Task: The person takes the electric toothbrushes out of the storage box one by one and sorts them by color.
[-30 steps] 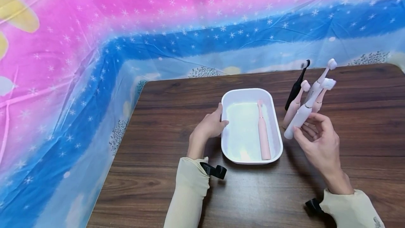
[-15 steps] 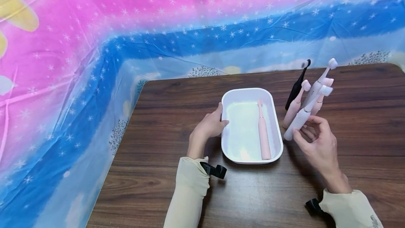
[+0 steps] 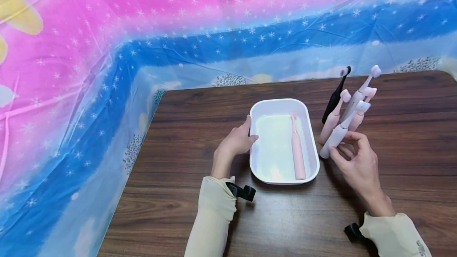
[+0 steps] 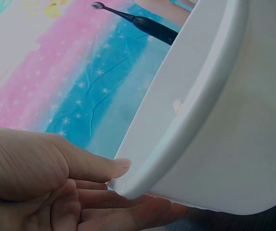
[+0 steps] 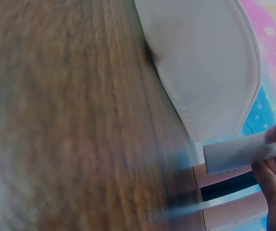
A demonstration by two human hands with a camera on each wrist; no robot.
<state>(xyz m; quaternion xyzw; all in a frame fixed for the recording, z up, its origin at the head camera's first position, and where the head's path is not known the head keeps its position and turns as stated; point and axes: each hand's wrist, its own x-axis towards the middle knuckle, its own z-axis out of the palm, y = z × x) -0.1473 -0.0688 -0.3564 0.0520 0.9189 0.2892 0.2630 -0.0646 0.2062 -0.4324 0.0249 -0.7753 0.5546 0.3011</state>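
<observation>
My left hand [image 3: 236, 140] holds the left side of a white plastic tub [image 3: 262, 108]. In the left wrist view the thumb lies over the rim, with the fingers along the outside wall. A pink electric toothbrush [image 3: 297, 156] lies inside the tub on its right. To the right of the tub, my right hand [image 3: 358, 165] pinches the lower handle of a white electric toothbrush [image 3: 335, 138] between thumb and fingers; it tilts with its brush head up and right. Right behind it stand a pink toothbrush [image 3: 330, 124], another pink one [image 3: 358, 119], a lilac-white one [image 3: 357, 100] and a black one [image 3: 333, 100].
A dark wood-grain table [image 3: 171, 162] carries everything. Behind and to the left hangs a pink and blue cloth [image 3: 200, 46] with white snowflakes. Black wrist mounts [image 3: 246, 193] sit at both cuffs.
The white toothbrush in my right hand has tipped slightly, its brush head moving down and left, and the right hand has shifted slightly left. My left hand and the tub stay put.
</observation>
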